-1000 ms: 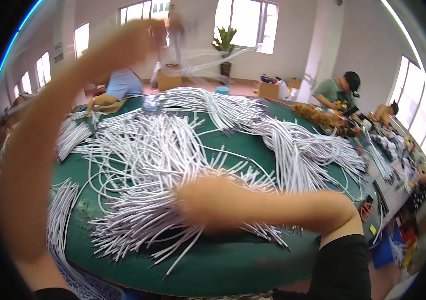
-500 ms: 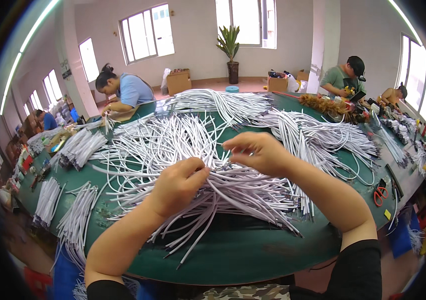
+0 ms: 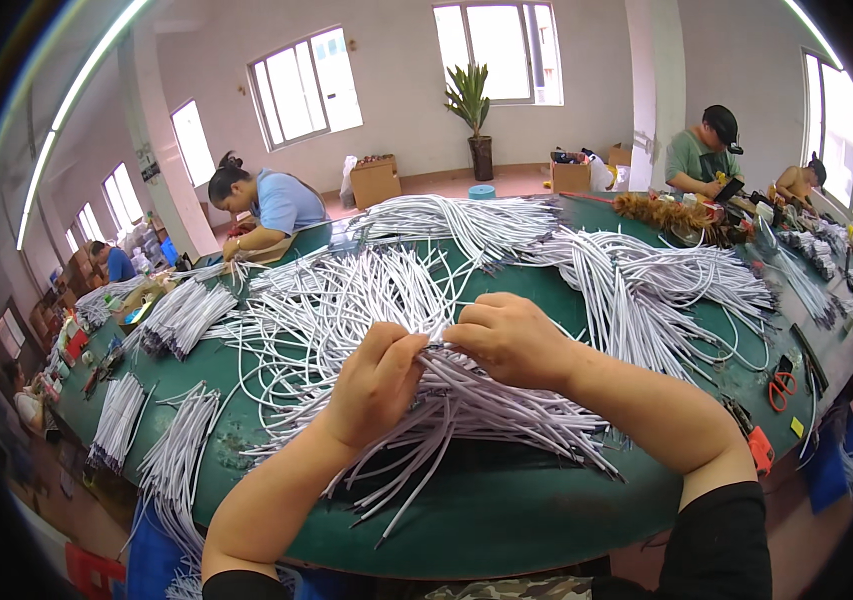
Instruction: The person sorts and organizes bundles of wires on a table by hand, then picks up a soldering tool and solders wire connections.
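In the head view, the right hand [image 3: 512,340] has just closed in: half a second ago its thumb and fingers were parted and apart from the left hand [image 3: 379,378], and now the two meet, fingertips nearly touching. A second ago the left arm was flung up high, blurred, while the right hand was down on the cables [image 3: 372,290]. That suggests the work has passed from reaching to close fingerwork at one spot; nothing shows it finished.

Both hands have fingers curled and pressed to their thumbs, and seem to pinch at the waist of the cables. Whether a thin strand also lies between the fingertips, I cannot tell; the fingers hide it.

The cables lie on the green table [image 3: 507,540], directly under and around the grip. From the gathered point, one part spreads to the far left as a loose, looping heap; the other fans to the near right, with a few ends trailing toward the near edge. Another bundle [image 3: 637,290] lies to the right, apart from both hands.
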`<state>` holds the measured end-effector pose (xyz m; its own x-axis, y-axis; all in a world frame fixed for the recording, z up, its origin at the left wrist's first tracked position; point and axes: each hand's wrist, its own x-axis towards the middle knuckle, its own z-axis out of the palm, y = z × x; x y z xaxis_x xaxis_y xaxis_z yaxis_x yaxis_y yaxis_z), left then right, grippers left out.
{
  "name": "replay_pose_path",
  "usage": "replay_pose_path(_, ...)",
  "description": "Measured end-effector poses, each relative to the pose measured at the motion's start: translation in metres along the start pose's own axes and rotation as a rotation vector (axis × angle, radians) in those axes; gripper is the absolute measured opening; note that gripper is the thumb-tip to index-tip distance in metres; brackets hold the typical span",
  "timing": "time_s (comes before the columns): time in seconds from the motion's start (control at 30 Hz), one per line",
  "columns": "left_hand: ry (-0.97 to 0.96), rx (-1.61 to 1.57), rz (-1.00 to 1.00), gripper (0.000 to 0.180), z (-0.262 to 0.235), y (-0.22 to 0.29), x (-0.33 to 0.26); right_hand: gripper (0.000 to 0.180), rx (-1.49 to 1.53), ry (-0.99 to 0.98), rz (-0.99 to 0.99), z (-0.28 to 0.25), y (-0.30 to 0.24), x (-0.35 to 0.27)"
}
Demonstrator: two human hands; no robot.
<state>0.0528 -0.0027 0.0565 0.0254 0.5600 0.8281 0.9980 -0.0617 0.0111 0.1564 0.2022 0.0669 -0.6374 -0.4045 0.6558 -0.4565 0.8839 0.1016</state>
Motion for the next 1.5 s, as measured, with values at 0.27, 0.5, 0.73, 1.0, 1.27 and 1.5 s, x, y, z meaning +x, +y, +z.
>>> replay_pose_path(0.27,-0.242,0.001,0.261,0.02,-0.001,-0.032,0.02,0.013,-0.247,0.0,-0.326,-0.004,0.037,0.014)
replay_pose_path(0.5,-0.074,0.033,-0.147,0.018,0.019,-0.02,0.018,0.014,-0.087,0.106,-0.016,0.01,0.019,0.005)
replay_pose_path(0.73,-0.054,0.184,0.237,0.025,0.002,-0.046,0.01,0.015,0.422,0.053,0.512,0.017,0.012,0.022)
replay_pose_path(1.0,0.05,-0.021,-0.039,0.021,0.006,-0.035,-0.006,0.041,0.448,-0.113,0.421,-0.005,0.029,0.0)
replay_pose_path(1.27,-0.075,-0.437,-0.247,0.025,0.004,-0.035,-0.005,0.026,0.6,-0.14,0.572,0.003,0.0,0.026)
replay_pose_path(1.5,-0.076,-0.382,-0.395,0.017,-0.002,-0.034,0.002,0.024,0.432,-0.167,0.33,-0.001,-0.004,0.032)
